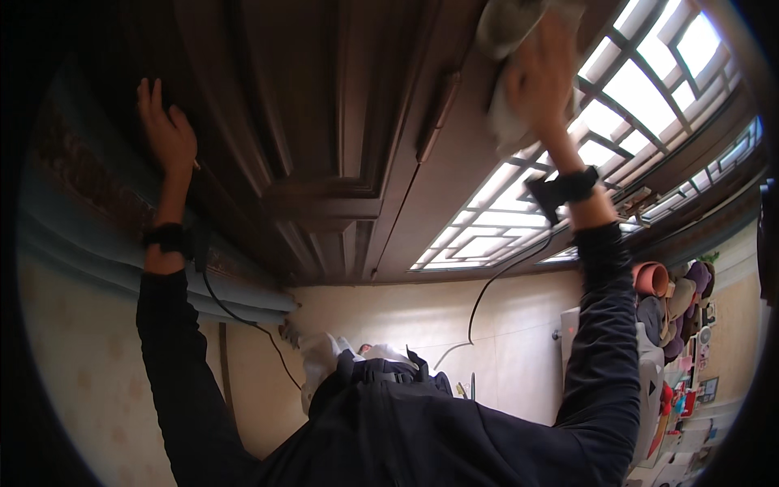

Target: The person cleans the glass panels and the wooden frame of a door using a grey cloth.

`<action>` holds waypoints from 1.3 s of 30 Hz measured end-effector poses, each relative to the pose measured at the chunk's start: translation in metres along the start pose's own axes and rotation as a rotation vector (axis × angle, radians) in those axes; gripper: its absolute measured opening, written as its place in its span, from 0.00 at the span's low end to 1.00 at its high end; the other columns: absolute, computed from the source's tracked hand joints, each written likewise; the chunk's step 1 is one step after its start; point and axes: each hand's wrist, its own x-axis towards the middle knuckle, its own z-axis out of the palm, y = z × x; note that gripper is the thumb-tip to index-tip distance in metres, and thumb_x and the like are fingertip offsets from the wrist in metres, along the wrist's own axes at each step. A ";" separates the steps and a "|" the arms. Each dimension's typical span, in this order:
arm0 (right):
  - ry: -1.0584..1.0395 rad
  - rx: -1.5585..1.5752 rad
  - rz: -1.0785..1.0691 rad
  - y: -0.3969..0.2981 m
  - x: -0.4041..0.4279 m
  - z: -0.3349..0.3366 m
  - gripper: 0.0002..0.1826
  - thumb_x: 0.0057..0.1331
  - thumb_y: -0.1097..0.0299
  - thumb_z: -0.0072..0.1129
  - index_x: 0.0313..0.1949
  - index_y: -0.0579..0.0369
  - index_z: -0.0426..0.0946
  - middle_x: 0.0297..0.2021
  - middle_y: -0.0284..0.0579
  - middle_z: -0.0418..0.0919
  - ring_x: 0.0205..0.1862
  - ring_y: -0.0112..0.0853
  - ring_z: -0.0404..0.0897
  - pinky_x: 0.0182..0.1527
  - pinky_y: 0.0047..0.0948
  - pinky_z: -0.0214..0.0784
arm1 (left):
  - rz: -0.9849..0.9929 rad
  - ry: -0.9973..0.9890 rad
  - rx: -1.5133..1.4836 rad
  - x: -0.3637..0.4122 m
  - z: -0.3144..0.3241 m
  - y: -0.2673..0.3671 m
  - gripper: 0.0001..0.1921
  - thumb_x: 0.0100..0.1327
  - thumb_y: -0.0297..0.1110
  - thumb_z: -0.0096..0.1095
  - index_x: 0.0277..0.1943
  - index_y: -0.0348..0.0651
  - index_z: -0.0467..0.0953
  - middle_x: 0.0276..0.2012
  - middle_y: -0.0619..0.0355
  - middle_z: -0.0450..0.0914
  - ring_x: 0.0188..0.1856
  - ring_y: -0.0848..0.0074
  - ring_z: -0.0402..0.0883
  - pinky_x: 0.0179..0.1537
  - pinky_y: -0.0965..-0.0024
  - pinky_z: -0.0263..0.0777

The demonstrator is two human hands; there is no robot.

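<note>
My right hand, blurred, grips a pale grey cloth. The cloth lies against the dark wooden frame beside the bright lattice panel, and part of it bunches up above my fingers. On the other side, my left hand rests near the shadowed left edge of the panelled wooden door, its fingers spread and nothing visible in them. Whether its palm presses on the wood cannot be told. Between my two hands a long barrel hinge runs along the door seam. Each wrist wears a black strap.
A blue-grey curtain hangs at the left, beside a pale wall. Thin black cables hang from both wrist straps. Below lies a light tiled floor. Several hats and small goods crowd the far right.
</note>
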 end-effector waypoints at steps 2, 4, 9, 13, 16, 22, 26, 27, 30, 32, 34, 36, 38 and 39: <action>-0.179 0.080 -0.011 -0.035 -0.066 0.006 0.21 0.44 0.69 0.55 0.42 0.44 0.74 0.54 0.47 0.65 0.58 0.40 0.63 0.59 0.43 0.52 | -0.015 -0.011 -0.006 0.002 0.003 0.005 0.21 0.63 0.28 0.38 0.60 0.37 0.58 0.63 0.46 0.53 0.65 0.55 0.49 0.64 0.53 0.48; -0.349 0.254 -0.088 -0.066 -0.119 0.007 0.21 0.45 0.72 0.54 0.42 0.42 0.74 0.53 0.42 0.67 0.56 0.37 0.65 0.57 0.40 0.56 | -0.008 -0.008 -0.020 0.001 -0.001 0.003 0.20 0.63 0.28 0.38 0.59 0.37 0.58 0.62 0.46 0.54 0.65 0.55 0.50 0.64 0.54 0.48; -0.776 0.579 -0.143 -0.077 -0.194 0.011 0.20 0.48 0.75 0.51 0.42 0.39 0.76 0.52 0.33 0.69 0.52 0.32 0.67 0.54 0.35 0.60 | 0.024 0.009 -0.026 -0.001 -0.003 -0.001 0.20 0.63 0.28 0.39 0.59 0.37 0.59 0.62 0.47 0.54 0.65 0.55 0.50 0.63 0.54 0.48; -0.330 0.292 -0.246 -0.015 -0.118 0.005 0.18 0.49 0.72 0.54 0.42 0.42 0.75 0.56 0.37 0.66 0.59 0.39 0.62 0.62 0.46 0.47 | 0.029 0.036 -0.083 -0.005 0.003 -0.008 0.21 0.62 0.27 0.41 0.59 0.36 0.59 0.62 0.47 0.55 0.65 0.55 0.51 0.63 0.55 0.49; -0.039 0.261 -0.032 0.011 -0.042 -0.008 0.20 0.52 0.68 0.50 0.46 0.56 0.71 0.57 0.57 0.61 0.62 0.51 0.55 0.62 0.52 0.41 | 0.079 0.070 -0.100 -0.004 0.002 -0.009 0.20 0.62 0.29 0.42 0.58 0.36 0.60 0.61 0.44 0.56 0.64 0.54 0.52 0.62 0.55 0.50; 0.055 0.188 0.053 -0.023 -0.070 0.024 0.23 0.50 0.63 0.50 0.48 0.48 0.70 0.59 0.53 0.59 0.61 0.51 0.56 0.59 0.55 0.44 | 0.052 0.062 -0.113 -0.005 0.005 -0.009 0.20 0.61 0.30 0.44 0.57 0.37 0.62 0.60 0.43 0.58 0.63 0.52 0.53 0.62 0.57 0.49; -0.346 0.236 -0.052 -0.079 -0.149 0.031 0.19 0.44 0.62 0.59 0.39 0.42 0.72 0.59 0.45 0.61 0.58 0.41 0.62 0.52 0.53 0.51 | 0.090 0.081 -0.113 -0.005 0.002 -0.011 0.21 0.60 0.30 0.45 0.57 0.39 0.62 0.61 0.44 0.56 0.64 0.53 0.52 0.62 0.55 0.48; -0.452 0.214 -0.059 -0.093 -0.165 0.033 0.18 0.43 0.62 0.60 0.37 0.41 0.72 0.58 0.43 0.62 0.57 0.38 0.63 0.51 0.50 0.53 | 0.111 0.087 -0.077 -0.003 0.000 -0.010 0.22 0.61 0.34 0.44 0.58 0.38 0.61 0.61 0.44 0.56 0.64 0.53 0.52 0.62 0.57 0.49; -0.466 0.311 -0.132 -0.126 -0.201 0.037 0.17 0.46 0.68 0.57 0.39 0.41 0.74 0.57 0.38 0.63 0.53 0.31 0.66 0.50 0.41 0.56 | 0.098 0.087 -0.089 -0.006 0.007 -0.012 0.22 0.60 0.33 0.43 0.58 0.37 0.61 0.61 0.43 0.56 0.63 0.54 0.52 0.62 0.58 0.48; -0.681 0.422 -0.209 -0.146 -0.214 0.037 0.19 0.49 0.72 0.54 0.42 0.40 0.74 0.57 0.32 0.64 0.48 0.27 0.67 0.50 0.30 0.59 | 0.091 0.079 -0.093 -0.007 0.004 -0.011 0.22 0.60 0.33 0.43 0.58 0.37 0.61 0.61 0.43 0.56 0.63 0.54 0.53 0.62 0.58 0.48; -0.664 0.471 -0.227 -0.164 -0.221 0.040 0.19 0.50 0.72 0.53 0.44 0.41 0.74 0.57 0.30 0.64 0.46 0.27 0.67 0.51 0.27 0.60 | 0.080 0.074 -0.098 -0.006 0.004 -0.009 0.22 0.60 0.33 0.43 0.57 0.36 0.61 0.61 0.43 0.56 0.63 0.53 0.53 0.62 0.58 0.48; -0.631 0.526 -0.256 -0.178 -0.222 0.045 0.21 0.50 0.71 0.52 0.46 0.43 0.73 0.56 0.25 0.65 0.44 0.27 0.67 0.53 0.22 0.61 | 0.101 0.104 -0.138 -0.006 0.006 -0.012 0.22 0.61 0.35 0.43 0.57 0.36 0.62 0.60 0.42 0.56 0.63 0.53 0.53 0.62 0.58 0.48; -0.645 0.542 -0.274 -0.182 -0.217 0.048 0.21 0.50 0.71 0.52 0.47 0.44 0.72 0.56 0.25 0.65 0.45 0.27 0.67 0.53 0.22 0.61 | 0.122 0.104 -0.123 -0.007 0.006 -0.017 0.22 0.61 0.35 0.43 0.57 0.36 0.61 0.60 0.42 0.56 0.63 0.53 0.53 0.62 0.58 0.48; -0.661 0.549 -0.293 -0.183 -0.214 0.049 0.22 0.50 0.71 0.52 0.47 0.44 0.71 0.56 0.25 0.65 0.45 0.26 0.67 0.53 0.23 0.61 | 0.142 0.110 -0.115 -0.007 0.006 -0.017 0.22 0.61 0.36 0.43 0.57 0.35 0.61 0.60 0.42 0.56 0.63 0.53 0.52 0.62 0.58 0.48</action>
